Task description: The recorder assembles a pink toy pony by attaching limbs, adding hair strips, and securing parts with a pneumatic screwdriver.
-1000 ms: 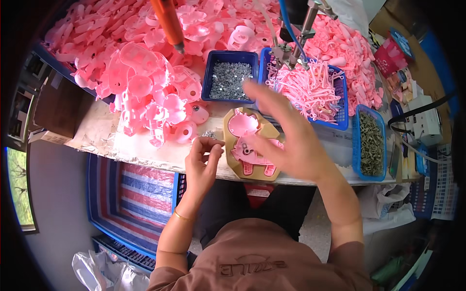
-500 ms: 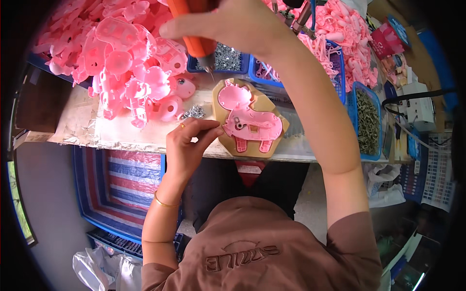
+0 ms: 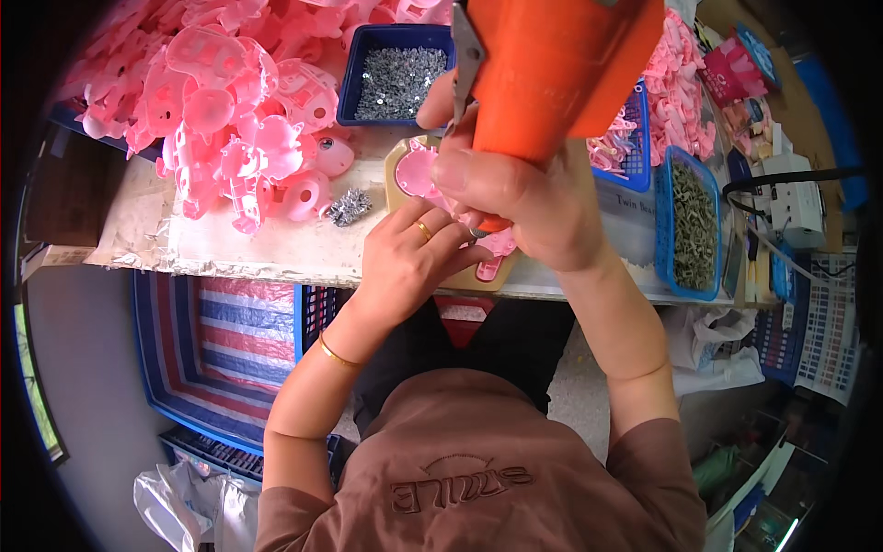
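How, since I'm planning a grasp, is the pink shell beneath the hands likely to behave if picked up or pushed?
The pink shell looks like thin moulded plastic with crisp edges, so it's probably stiff and fairly light. Its smooth-looking surface may be slightly slippery. It lies flat on the tan block, so it seems unlikely to roll or tip.

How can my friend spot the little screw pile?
On the workbench, find the big heap of pink plastic parts. Between it and the left hand sits the silvery screw pile, loose, unlike the metal bits inside the dark blue bin.
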The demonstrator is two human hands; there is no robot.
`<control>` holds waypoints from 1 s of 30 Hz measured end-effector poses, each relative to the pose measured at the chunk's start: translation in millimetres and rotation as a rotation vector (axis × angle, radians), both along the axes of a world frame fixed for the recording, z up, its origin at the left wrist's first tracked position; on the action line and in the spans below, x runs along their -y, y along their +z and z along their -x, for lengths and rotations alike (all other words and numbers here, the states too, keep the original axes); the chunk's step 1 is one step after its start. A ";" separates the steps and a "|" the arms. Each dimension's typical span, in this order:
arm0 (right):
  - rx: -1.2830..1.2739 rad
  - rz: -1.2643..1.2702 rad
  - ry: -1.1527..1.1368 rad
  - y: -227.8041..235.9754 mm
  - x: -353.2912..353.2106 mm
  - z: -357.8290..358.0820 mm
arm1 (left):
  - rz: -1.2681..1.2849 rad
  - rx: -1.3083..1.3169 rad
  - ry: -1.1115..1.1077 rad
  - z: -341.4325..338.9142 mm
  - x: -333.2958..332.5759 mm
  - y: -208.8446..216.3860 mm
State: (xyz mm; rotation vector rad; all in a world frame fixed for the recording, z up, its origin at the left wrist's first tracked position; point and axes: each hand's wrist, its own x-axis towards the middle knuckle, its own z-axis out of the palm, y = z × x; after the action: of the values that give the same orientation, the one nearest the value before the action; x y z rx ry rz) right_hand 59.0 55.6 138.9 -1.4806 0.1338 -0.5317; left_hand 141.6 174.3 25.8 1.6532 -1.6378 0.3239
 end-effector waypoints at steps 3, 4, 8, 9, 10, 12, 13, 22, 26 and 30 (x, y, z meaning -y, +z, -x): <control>-0.020 -0.032 -0.025 -1.0 -0.9 2.9 | 0.011 -0.006 -0.022 2.4 2.4 -1.8; -0.018 -0.051 -0.020 -0.9 -1.2 2.8 | 0.010 -0.005 -0.020 2.9 2.7 -3.1; 0.017 -0.070 -0.012 -7.2 0.6 2.1 | -0.005 -0.039 -0.023 6.3 3.1 -4.0; 0.018 -0.071 -0.010 -7.5 1.5 1.8 | -0.023 -0.055 -0.027 6.8 3.0 -3.3; 0.016 -0.052 -0.008 -7.4 2.5 2.3 | -0.023 -0.055 -0.028 7.0 3.1 -2.7; 0.014 -0.033 -0.008 -6.3 2.5 3.3 | -0.012 -0.071 -0.039 7.4 3.7 -1.8; 0.026 -0.044 -0.015 -4.7 1.1 3.2 | -0.013 -0.071 -0.037 6.4 3.3 -2.4; 0.005 -0.052 -0.019 -7.0 2.4 3.9 | -0.043 -0.094 -0.064 5.7 3.2 0.3; -0.012 -0.018 0.038 -12.7 7.3 5.0 | -0.072 -0.136 -0.129 6.2 2.8 -1.7; -0.023 -0.047 0.014 -16.7 9.3 9.9 | -0.175 -0.155 -0.111 6.9 1.0 -2.1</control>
State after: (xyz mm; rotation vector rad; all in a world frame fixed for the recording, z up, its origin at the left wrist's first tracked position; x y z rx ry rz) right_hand 49.1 46.3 122.2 -1.4415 0.1529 -0.4966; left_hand 134.7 173.3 23.7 1.6619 -1.6700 -0.0038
